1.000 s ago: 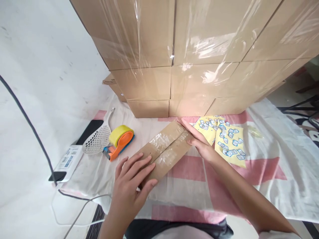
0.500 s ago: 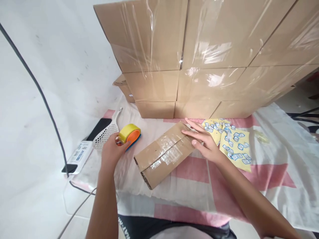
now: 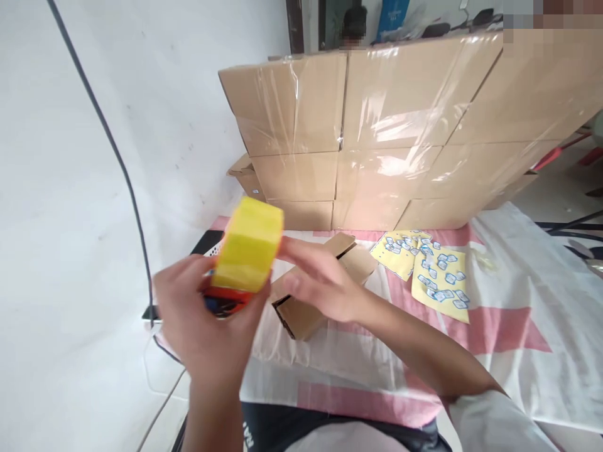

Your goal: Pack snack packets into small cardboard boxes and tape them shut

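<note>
**Tape dispenser in left hand**

Its fingers curl closely around the dispenser, above the surface. The right hand has fingers loosely extended beside the yellow tape roll, tips partly hidden, any hold unclear. The cardboard box lies beneath these fingers.

Over the table, a white and pink cloth; toward the back, a tall stack of brown cartons under shiny clear film, with a smaller box jutting out at the left. On the right, two touching yellow sheets, dotted with blue-edged labels. Against the scuffed white wall, a drooping black cable. Beyond the stack, something blue, partly hidden.
</note>
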Action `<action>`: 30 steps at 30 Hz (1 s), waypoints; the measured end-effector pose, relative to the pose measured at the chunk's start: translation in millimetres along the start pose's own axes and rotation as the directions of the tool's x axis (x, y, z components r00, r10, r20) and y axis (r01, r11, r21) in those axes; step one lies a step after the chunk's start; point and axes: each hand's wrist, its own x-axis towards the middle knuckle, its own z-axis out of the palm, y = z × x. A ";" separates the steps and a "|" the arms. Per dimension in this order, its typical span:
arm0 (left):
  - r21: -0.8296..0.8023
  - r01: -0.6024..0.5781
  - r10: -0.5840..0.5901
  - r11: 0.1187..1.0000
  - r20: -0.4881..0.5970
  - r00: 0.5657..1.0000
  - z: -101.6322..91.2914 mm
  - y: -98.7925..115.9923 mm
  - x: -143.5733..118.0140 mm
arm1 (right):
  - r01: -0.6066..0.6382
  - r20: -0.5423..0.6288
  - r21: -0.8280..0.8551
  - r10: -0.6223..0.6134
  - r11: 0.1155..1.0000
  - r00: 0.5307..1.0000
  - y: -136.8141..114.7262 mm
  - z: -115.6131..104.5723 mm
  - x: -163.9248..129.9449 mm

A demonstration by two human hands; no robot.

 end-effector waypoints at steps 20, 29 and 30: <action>-0.341 0.326 -0.189 0.882 0.378 0.906 13.8 8.9 -37.0 | -0.163 -0.248 0.205 0.213 0.965 0.945 28.6 22.3 4.8; -0.257 0.604 -0.363 0.754 0.604 0.710 5.4 34.7 -29.9 | -0.176 -0.395 0.353 0.317 0.919 0.862 39.9 7.0 13.6; -0.255 0.611 -0.365 0.749 0.611 0.702 6.3 36.8 -29.7 | -0.186 -0.408 0.390 0.350 0.902 0.843 43.4 4.5 13.8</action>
